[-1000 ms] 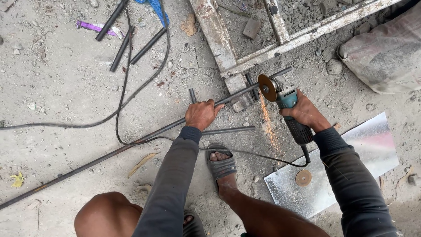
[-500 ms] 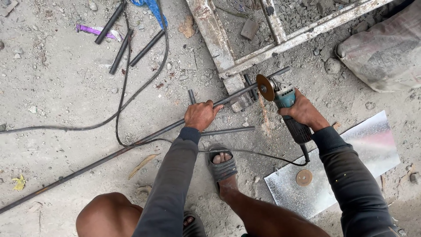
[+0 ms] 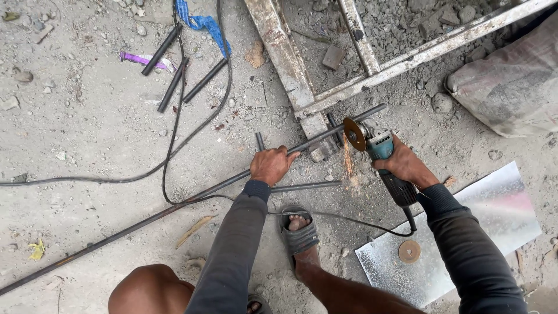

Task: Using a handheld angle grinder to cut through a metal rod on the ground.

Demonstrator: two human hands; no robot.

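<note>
The person is crouching over rough, gritty concrete ground, and the left hand (image 3: 272, 164) is pressing down on a long, thin steel rod (image 3: 174, 208), fingers wrapped tight around it near the middle of the frame. The rod is running diagonally from the lower left edge up to the centre right, its far end resting across a worn, paint-flaked metal frame (image 3: 285, 52) in the upper middle. The right hand (image 3: 405, 164) is clamping the dark ribbed body of a teal angle grinder (image 3: 381, 152), and its round, rust-coloured disc (image 3: 354, 134) is biting the rod just beside the frame, throwing a thin stream of orange sparks downward. A short cut piece of rod (image 3: 305, 186) is lying just below the left hand. A foot in a grey sandal (image 3: 299, 234) is standing between the arms. A shiny, speckled sheet of metal (image 3: 465, 244) is lying flat at the lower right with a spare disc (image 3: 409, 251) on it. Short dark rod pieces (image 3: 172, 84) and a black cable (image 3: 168, 151) are lying in the upper left, and a dusty sack (image 3: 511, 81) is slumping in the upper right.
</note>
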